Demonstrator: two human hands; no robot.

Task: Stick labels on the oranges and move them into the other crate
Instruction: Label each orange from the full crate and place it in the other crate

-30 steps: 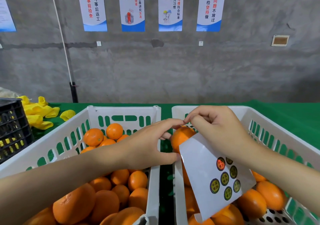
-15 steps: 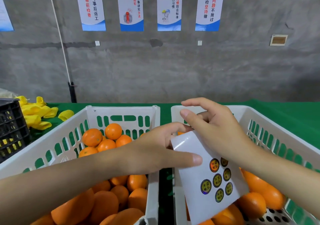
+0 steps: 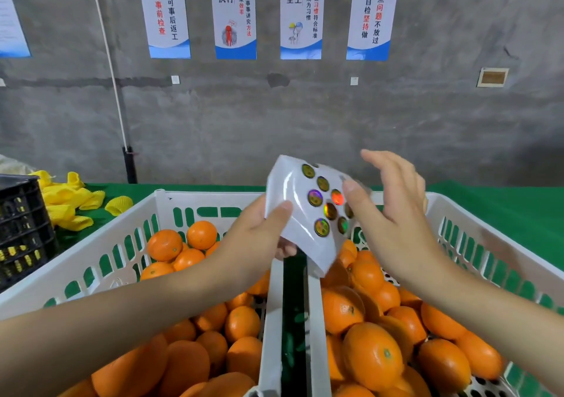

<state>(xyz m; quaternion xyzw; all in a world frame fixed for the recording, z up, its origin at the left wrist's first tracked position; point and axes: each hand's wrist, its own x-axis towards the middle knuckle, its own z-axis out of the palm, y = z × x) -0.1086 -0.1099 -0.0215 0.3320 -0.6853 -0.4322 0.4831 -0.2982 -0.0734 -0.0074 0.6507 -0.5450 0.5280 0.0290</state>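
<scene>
My left hand point(image 3: 259, 238) pinches the sheet point(image 3: 290, 183) at centre frame, thumb on its face, round labels point(image 3: 315, 197) toward me. My right hand point(image 3: 396, 213) is just beside it, fingers straight, thumb over the sheet's right edge. Below are two white crates, left point(image 3: 91, 256) and right point(image 3: 488, 244), both holding oranges point(image 3: 374, 357). Yellow nets point(image 3: 67, 201) lie at the left.

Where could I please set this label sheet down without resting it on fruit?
Bare green cloth lies behind and right of the right crate. The strip between it and the left crate is narrow. Both crates are packed with oranges; yellow foam nets and a black crate crowd the left.
</scene>
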